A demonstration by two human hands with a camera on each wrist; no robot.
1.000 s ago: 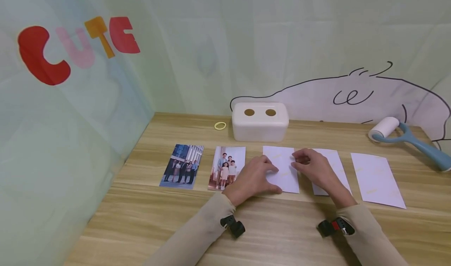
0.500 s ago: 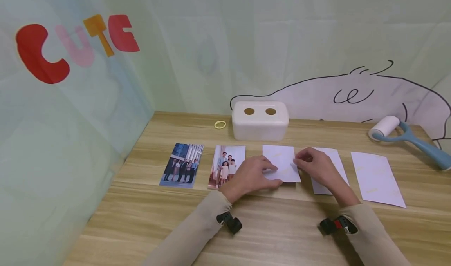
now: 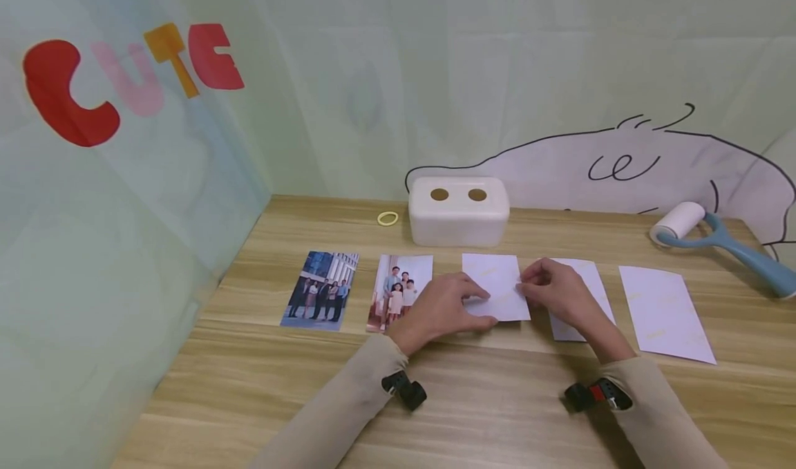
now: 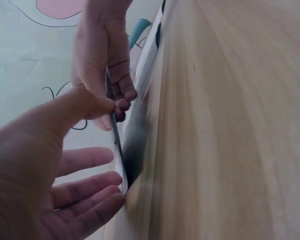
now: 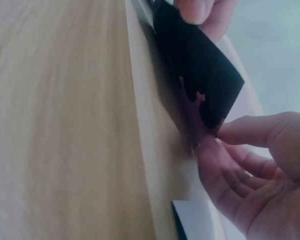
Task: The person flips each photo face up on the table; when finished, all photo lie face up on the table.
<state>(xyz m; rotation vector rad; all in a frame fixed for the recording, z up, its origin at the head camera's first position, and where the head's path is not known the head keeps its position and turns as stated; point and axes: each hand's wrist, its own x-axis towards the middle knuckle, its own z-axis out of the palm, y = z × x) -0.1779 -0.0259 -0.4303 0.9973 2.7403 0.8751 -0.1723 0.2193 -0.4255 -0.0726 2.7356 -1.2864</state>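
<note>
A photo print [image 3: 494,275] with its white back up is between my hands in the head view, its near edge lifted off the table. Its dark printed underside [image 5: 205,70] shows in the right wrist view. My right hand [image 3: 562,293] pinches the right edge between thumb and fingers. On the other side, the left hand [image 3: 443,310] touches the print with fairly straight fingers and the thumb by the near edge. Left of it lie a family photo [image 3: 398,286] and a group photo [image 3: 323,293], both picture up. Two prints, one partly behind my right hand [image 3: 591,282] and one farther right [image 3: 668,313], lie white side up.
A white box [image 3: 460,217] with two round holes stands behind the prints. Beside it lies a yellow ring [image 3: 388,218]. A lint roller [image 3: 715,237] with a blue handle rests at the back right. Fabric walls [image 3: 348,75] border the wooden table [image 3: 472,407].
The middle print lay flat one second ago; its near edge has since come up, with my right hand at its right edge. My left hand has barely moved.
</note>
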